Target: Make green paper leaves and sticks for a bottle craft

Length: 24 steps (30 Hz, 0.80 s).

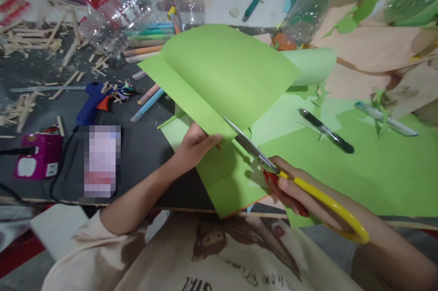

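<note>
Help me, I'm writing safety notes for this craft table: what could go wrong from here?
The left hand grips the green sheet with its thumb close to the scissors in the right hand, so a slip might nick it. The sheet bows upward, so a cut could wander off line. The blue glue gun lies right by small scraps; I can't tell if it is hot; if so, it might scorch them.

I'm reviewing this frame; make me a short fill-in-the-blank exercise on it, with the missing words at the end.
1. The right hand holds scissors with handles coloured yellow and ____.
2. The left hand grips a curved paper sheet coloured ____.
3. The glue gun lies toward the picture's ____ side.

Missing words: red; green; left.
</note>
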Each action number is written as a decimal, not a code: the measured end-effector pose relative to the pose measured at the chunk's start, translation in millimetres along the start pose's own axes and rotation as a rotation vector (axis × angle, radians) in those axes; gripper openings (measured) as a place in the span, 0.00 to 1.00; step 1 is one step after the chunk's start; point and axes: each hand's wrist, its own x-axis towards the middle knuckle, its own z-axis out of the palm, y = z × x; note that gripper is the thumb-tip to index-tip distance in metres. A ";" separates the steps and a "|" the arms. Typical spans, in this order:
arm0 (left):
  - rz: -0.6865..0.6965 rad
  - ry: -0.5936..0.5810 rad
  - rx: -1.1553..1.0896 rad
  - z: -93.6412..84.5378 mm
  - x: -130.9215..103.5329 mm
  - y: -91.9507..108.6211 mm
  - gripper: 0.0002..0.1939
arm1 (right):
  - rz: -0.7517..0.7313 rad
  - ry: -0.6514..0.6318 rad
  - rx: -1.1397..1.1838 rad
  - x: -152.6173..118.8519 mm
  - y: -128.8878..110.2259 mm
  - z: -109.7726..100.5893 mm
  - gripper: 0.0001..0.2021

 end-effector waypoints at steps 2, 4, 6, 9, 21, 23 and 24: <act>0.006 0.003 -0.005 0.4 0.1 0.2 0.24 | 0.049 -0.009 0.041 -0.7 -2.6 2.1 0.26; 0.020 0.004 -0.007 0.5 0.4 -0.1 0.24 | 0.057 0.014 0.068 -0.9 -4.6 4.1 0.26; 0.031 0.001 -0.012 0.3 0.6 -1.0 0.24 | 0.049 0.021 0.084 -0.8 -6.2 5.6 0.25; 0.034 -0.006 -0.025 -0.2 0.7 -2.4 0.25 | 0.054 0.025 0.103 -0.3 -7.6 6.8 0.24; -0.093 0.020 -0.058 2.4 0.8 3.2 0.25 | 0.011 -0.022 0.077 7.0 11.1 5.9 0.25; -0.102 0.028 -0.065 2.1 0.4 0.4 0.26 | 0.026 0.002 0.066 4.3 9.2 5.1 0.24; -0.100 0.033 -0.066 1.9 0.5 -1.5 0.26 | 0.020 0.010 0.056 2.8 9.8 4.3 0.24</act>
